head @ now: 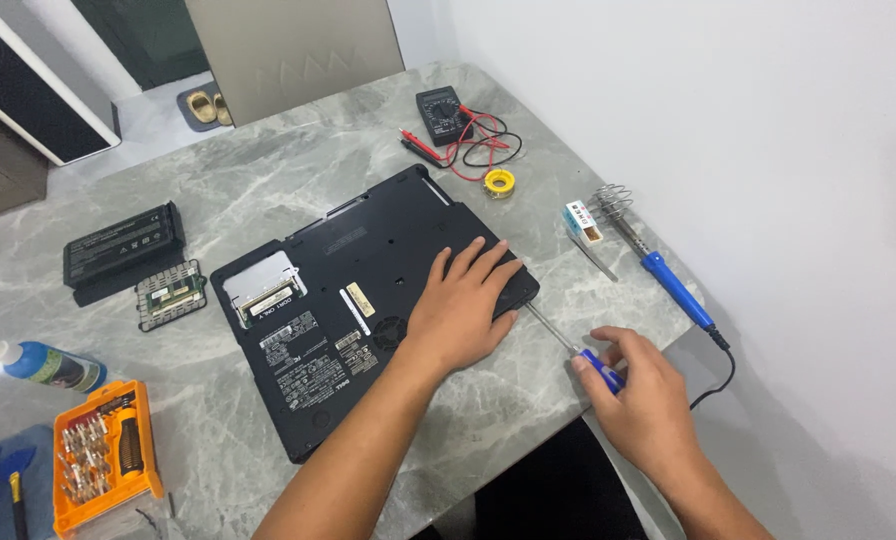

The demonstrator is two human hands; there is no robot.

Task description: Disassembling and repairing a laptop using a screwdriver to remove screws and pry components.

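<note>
A black plastic laptop (368, 310) lies upside down on the grey marbled desk (268, 170). The left hand (463, 305) rests flat on its base near the right edge, fingers spread, steadying it. The right hand (643, 395) pinches the blue handle of a slim screwdriver (578, 352) lying beside the laptop — seemingly picking it up. The next move calls for seating its tip in a base screw.

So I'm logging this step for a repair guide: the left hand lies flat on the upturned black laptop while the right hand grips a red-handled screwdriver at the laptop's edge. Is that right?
Not quite: the screwdriver has a blue handle, not red, as the head view shows. The rest holds: the left hand lies flat on the upturned black laptop, and the right hand grips the screwdriver at the laptop's edge.
</note>
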